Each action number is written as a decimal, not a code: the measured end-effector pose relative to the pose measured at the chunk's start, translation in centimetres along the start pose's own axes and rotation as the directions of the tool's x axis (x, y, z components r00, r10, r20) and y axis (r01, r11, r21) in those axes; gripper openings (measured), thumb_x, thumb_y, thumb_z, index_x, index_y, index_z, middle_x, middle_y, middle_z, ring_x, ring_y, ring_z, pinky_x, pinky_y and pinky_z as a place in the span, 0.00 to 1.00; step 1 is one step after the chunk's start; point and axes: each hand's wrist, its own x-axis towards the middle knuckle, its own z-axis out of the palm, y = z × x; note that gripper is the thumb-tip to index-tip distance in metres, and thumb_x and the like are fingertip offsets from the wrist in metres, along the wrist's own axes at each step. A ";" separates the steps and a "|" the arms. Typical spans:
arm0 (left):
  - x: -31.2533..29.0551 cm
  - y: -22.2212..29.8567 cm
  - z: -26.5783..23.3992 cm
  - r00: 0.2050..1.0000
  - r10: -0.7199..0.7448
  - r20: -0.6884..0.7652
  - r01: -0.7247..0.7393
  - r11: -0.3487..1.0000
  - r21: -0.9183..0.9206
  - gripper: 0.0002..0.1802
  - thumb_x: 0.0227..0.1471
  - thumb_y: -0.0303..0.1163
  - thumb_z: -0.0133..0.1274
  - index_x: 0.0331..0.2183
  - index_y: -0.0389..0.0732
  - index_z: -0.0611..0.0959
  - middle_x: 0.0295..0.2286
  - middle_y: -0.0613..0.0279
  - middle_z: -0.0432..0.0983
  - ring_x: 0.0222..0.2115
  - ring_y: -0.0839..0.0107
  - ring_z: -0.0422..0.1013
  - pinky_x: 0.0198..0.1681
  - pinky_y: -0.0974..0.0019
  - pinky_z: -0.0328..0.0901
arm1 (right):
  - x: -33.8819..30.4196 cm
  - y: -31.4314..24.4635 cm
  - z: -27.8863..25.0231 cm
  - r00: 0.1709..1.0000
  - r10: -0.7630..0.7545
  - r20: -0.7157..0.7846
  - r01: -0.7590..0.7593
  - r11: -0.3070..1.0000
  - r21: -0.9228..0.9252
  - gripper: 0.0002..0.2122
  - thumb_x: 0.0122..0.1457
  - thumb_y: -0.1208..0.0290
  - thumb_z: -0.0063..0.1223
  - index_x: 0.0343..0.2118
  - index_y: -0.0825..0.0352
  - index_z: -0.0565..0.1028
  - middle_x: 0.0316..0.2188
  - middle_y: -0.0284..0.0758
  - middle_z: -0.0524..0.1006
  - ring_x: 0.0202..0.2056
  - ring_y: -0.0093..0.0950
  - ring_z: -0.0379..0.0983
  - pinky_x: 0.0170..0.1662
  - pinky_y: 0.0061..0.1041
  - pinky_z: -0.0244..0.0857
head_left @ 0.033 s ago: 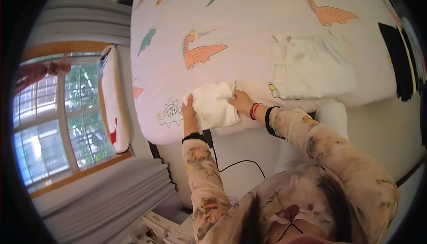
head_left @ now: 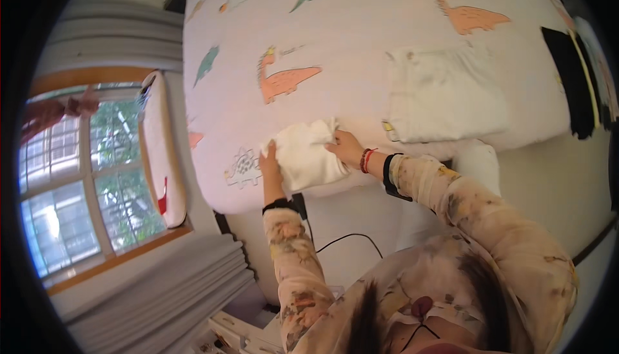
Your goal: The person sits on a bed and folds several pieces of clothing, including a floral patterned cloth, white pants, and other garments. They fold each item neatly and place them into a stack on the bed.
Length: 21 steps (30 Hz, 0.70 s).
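A small folded white garment (head_left: 306, 155) lies near the front edge of the bed, its exact kind unclear. My left hand (head_left: 271, 164) grips its left side, thumb on top and the other fingers mostly hidden. At the right edge, my right hand (head_left: 348, 149) pinches the cloth between thumb and fingers. Farther right, a larger folded white garment (head_left: 448, 96) rests flat, apart from both hands, with a small yellow-and-dark print at its lower left corner.
The pale pink bed sheet (head_left: 361, 44) carries dinosaur prints. Dark folded clothes (head_left: 570, 83) lie at the bed's right end. On the left are a window (head_left: 64, 186), a long cushion-like item (head_left: 161, 154) and grey curtains (head_left: 174, 289). A black cable (head_left: 351, 235) hangs below the bed edge.
The whole view has shifted slightly, with the bed and garments a little farther left. Both hands keep their hold on the small white garment.
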 end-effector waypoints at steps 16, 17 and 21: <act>-15.8 12.5 26.9 0.665 0.276 0.694 0.036 0.916 -0.399 0.21 0.56 0.38 0.49 0.47 0.35 0.66 0.41 0.56 0.70 0.41 0.68 0.68 0.45 0.67 0.64 | -14.9 -15.7 -32.9 0.903 -0.326 -0.279 0.242 0.924 -0.296 0.18 0.56 0.69 0.52 0.47 0.70 0.67 0.33 0.31 0.72 0.31 0.20 0.65 0.36 0.21 0.62; -15.1 10.9 29.2 0.691 0.218 0.689 0.016 0.948 -0.316 0.24 0.55 0.39 0.49 0.48 0.35 0.65 0.42 0.54 0.70 0.41 0.66 0.68 0.45 0.66 0.65 | -14.3 -13.5 -35.1 0.881 -0.336 -0.334 0.159 0.874 -0.459 0.19 0.54 0.68 0.52 0.48 0.71 0.67 0.35 0.37 0.73 0.33 0.25 0.68 0.38 0.24 0.64; -13.6 6.1 33.1 0.768 0.102 0.633 -0.271 0.946 0.176 0.33 0.52 0.42 0.52 0.54 0.36 0.61 0.49 0.45 0.63 0.48 0.55 0.63 0.49 0.59 0.61 | -13.4 -8.6 -37.3 0.851 -0.235 -0.470 -0.224 0.646 -0.730 0.25 0.52 0.66 0.54 0.51 0.71 0.63 0.44 0.52 0.68 0.39 0.46 0.70 0.44 0.33 0.65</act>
